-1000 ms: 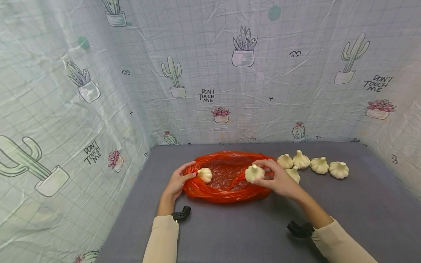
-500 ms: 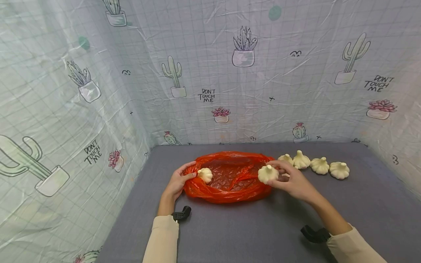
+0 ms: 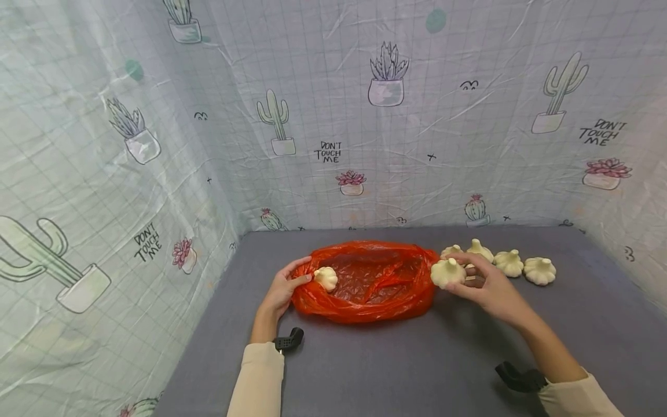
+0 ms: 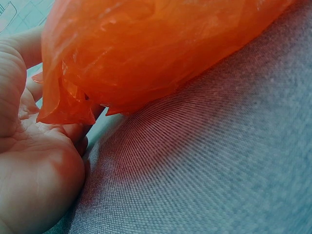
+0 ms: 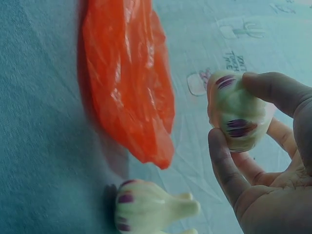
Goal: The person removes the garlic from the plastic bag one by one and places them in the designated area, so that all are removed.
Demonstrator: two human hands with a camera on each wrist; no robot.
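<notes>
An orange-red plastic bag lies spread with its mouth up on the table. My left hand grips the bag's left rim, thumb on the inside and the other fingers outside; the left wrist view shows the bag film tucked between them. One garlic bulb sits inside the bag beside that thumb. Just past the bag's right end, my right hand pinches another garlic bulb between thumb and fingertips. In the right wrist view this held bulb shows purple streaks and is raised off the table.
Several more garlic bulbs stand in a loose row right of the bag, partly hidden behind my right hand. The grey cloth-covered table ends at a patterned curtain at the back and sides.
My right hand has moved right with its garlic bulb, from over the bag's opening to beyond the bag's right end. My left hand, the bag and the bulb inside have stayed put.
</notes>
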